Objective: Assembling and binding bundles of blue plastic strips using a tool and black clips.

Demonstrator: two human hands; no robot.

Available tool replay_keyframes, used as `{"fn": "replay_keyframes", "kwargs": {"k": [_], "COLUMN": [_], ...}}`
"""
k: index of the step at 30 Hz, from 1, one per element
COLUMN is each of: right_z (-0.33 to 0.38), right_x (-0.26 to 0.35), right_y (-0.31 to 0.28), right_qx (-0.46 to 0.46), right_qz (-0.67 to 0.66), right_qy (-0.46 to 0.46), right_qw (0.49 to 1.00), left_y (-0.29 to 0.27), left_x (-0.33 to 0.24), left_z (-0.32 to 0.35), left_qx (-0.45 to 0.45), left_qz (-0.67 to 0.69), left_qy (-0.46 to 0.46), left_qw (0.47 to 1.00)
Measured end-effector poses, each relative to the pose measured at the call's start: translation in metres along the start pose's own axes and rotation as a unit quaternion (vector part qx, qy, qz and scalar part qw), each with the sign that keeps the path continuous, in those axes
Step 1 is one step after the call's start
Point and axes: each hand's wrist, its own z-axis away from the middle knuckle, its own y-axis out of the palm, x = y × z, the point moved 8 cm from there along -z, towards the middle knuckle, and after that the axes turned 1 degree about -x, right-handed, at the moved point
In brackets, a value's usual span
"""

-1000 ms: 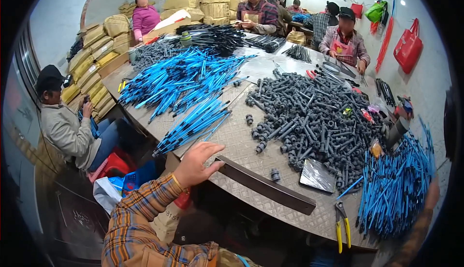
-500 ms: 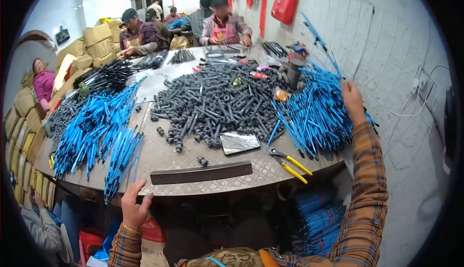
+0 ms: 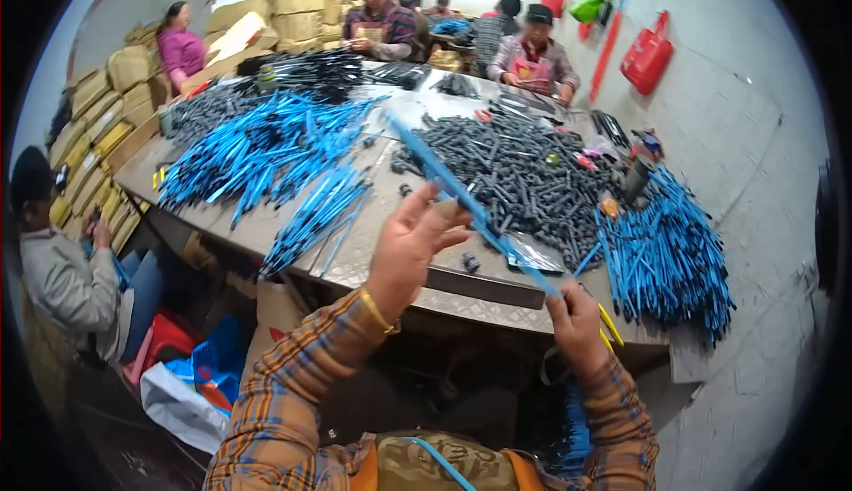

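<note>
A long blue rod, blurred by motion, slants across the front of me above the table. My right hand is closed around its lower end. My left hand is raised at the rod's middle, fingers curled in against it; how firmly they grip is blurred. Below the rod a dark flat bar lies along the table's front edge. A small dark fitting stands behind it, beside a flat shiny packet. Yellow-handled pliers are partly hidden by my right hand.
Dark ribbed parts are heaped mid-table. Bundles of blue rods lie to the right and left, with a smaller bundle nearer me. Other people sit around the table. A wall closes the right side.
My right hand has come from the right-hand rod pile to the front, bringing a blue rod. My left hand has risen to meet the rod. The view has turned left.
</note>
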Motion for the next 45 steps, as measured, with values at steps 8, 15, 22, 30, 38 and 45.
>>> {"fn": "replay_keyframes", "kwargs": {"k": [8,15,22,30,38,45], "right_z": [0.046,0.042,0.046,0.083,-0.047,-0.147], "right_x": [-0.017,0.006,-0.004,-0.025,-0.073,-0.211], "right_y": [0.017,0.02,-0.005,0.042,-0.144,-0.295], "right_qx": [-0.092,-0.085,-0.011,-0.029,-0.039,-0.204], "right_qz": [-0.064,-0.072,-0.072,-0.474,0.241,0.553], "right_qy": [0.046,-0.002,0.042,0.259,0.133,0.276], "right_qw": [0.993,0.994,0.996,0.841,0.961,0.759], "left_y": [-0.018,-0.027,-0.006,0.053,0.032,-0.014], "left_x": [0.024,0.001,0.016,0.029,0.037,0.081], "left_z": [0.02,0.033,0.029,0.057,0.078,0.114], "left_qx": [0.007,0.038,0.097,0.216,0.267,0.243], "left_qz": [0.009,0.036,0.049,0.145,0.164,0.123], "left_qy": [0.083,0.108,0.084,-0.032,-0.181,-0.417], "left_qw": [0.997,0.993,0.991,0.965,0.932,0.867]}}
